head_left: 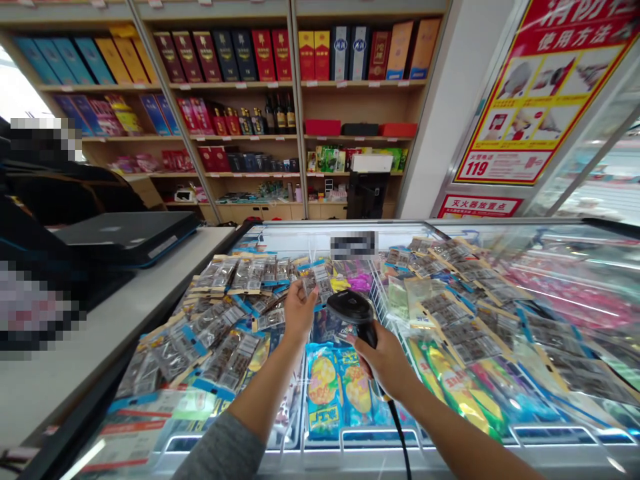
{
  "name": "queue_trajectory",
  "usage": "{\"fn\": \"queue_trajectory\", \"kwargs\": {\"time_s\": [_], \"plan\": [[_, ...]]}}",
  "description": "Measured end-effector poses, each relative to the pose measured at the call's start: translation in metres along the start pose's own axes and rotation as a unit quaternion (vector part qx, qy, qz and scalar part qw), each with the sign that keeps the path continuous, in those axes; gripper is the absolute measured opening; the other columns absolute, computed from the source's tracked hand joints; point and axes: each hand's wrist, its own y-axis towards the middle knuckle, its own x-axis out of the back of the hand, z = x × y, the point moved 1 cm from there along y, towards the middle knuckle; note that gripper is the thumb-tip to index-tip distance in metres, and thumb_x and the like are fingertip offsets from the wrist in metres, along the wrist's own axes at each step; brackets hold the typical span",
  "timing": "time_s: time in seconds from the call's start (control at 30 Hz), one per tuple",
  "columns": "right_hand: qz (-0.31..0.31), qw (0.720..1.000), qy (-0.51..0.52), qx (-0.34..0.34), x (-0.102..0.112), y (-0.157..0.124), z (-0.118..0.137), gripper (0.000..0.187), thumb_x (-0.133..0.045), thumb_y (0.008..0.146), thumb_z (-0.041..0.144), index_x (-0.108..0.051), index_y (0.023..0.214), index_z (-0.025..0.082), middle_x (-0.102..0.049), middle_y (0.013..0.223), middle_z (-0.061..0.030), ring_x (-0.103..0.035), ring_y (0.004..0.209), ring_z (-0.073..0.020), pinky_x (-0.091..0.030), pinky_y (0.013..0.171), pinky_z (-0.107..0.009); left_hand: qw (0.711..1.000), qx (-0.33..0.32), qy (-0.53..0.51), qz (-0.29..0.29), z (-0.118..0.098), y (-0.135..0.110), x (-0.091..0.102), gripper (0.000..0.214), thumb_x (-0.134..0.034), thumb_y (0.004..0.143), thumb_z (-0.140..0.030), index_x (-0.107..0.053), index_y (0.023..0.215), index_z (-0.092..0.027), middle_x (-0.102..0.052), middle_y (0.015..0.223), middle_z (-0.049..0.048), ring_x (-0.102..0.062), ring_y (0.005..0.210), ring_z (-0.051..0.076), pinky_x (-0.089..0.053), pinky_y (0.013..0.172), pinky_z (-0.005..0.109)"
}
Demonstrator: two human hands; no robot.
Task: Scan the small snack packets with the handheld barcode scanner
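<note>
My left hand (300, 308) pinches a small clear packet (318, 279) with brown contents and a blue strip, holding it up over the chest freezer. In my right hand (387, 363) is a black handheld barcode scanner (350, 305), its head turned toward the packet and its cord hanging down. Many similar packets (225, 320) lie in overlapping rows to the left of my hands. More packets (467, 327) are spread to the right. Under my hands, blue ice-cream wrappers (323, 383) with yellow pictures show through the freezer top.
A white counter (125, 313) runs along the left, bearing a flat black device (130, 233). Behind the freezer (400, 225) stand shelves (235, 85) of boxes and bottles. A red and yellow poster (545, 93) hangs at the right. A person (65, 187) is at the far left.
</note>
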Motion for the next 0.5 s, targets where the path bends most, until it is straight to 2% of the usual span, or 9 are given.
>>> {"fn": "queue_trajectory", "kwargs": {"time_s": [0.17,0.33,0.4,0.5], "plan": [[-0.018,0.992,0.121,0.017,-0.007,0.011,-0.005,0.036,-0.067,0.073,0.049,-0.051,0.086,0.019,-0.047,0.048,0.0098,-0.039,0.031,-0.0077,-0.03,0.033,-0.021,1.0,-0.011,0.011,0.01,0.003,0.002,0.001,0.046,-0.076,0.067,-0.043,-0.057,0.101,-0.019,-0.074,0.097,0.0079,-0.069,0.095,0.023,-0.052,0.089,0.038],[-0.002,0.962,0.272,-0.006,-0.029,0.022,0.001,0.047,-0.077,0.062,0.051,-0.05,0.086,0.02,-0.05,0.05,0.0095,-0.04,0.033,-0.0069,-0.03,0.033,-0.019,0.996,-0.049,0.075,0.012,-0.003,0.003,0.0,0.045,-0.072,0.071,-0.04,-0.06,0.107,-0.017,-0.073,0.095,0.0093,-0.069,0.091,0.024,-0.052,0.085,0.037],[0.004,0.948,0.317,-0.029,-0.042,0.024,0.005,0.052,-0.08,0.055,0.051,-0.05,0.084,0.02,-0.05,0.048,0.0094,-0.04,0.033,-0.0067,-0.03,0.032,-0.019,0.988,-0.074,0.138,0.0,-0.013,0.002,0.007,0.041,-0.07,0.073,-0.035,-0.063,0.109,-0.016,-0.073,0.094,0.0089,-0.069,0.09,0.024,-0.052,0.085,0.037],[0.009,0.924,0.377,-0.062,-0.065,0.027,0.011,0.055,-0.082,0.049,0.049,-0.053,0.085,0.019,-0.05,0.046,0.0092,-0.039,0.033,-0.0061,-0.029,0.032,-0.018,0.961,-0.102,0.254,-0.04,-0.034,0.003,0.03,0.037,-0.067,0.076,-0.029,-0.066,0.112,-0.017,-0.073,0.095,0.0081,-0.068,0.091,0.025,-0.051,0.085,0.038]]}}
